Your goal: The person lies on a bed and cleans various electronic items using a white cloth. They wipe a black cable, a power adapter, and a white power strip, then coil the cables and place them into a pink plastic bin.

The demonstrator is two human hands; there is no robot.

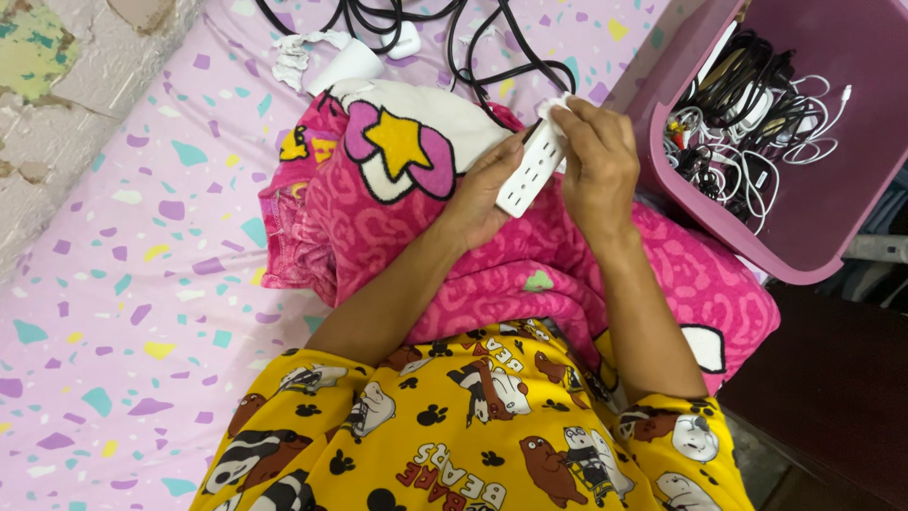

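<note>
Pink blanket (530,274): landmark, soft, bunched. Pink bin (832,189) of tangled cables, right of blanket. White power strip (530,170) above blanket: rigid, light, likely smooth; best gripped along long edges. Left hand (487,194) cradling underside; right hand (596,161) clasping top with white cloth (553,104).

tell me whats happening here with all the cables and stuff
A person in yellow cartoon-print sleeves holds a white power strip over a pink blanket. The left hand supports it from below while the right hand presses a white cloth against its top end. A pink bin of tangled cables sits to the right, and black cords lie on the bedsheet above.
</note>
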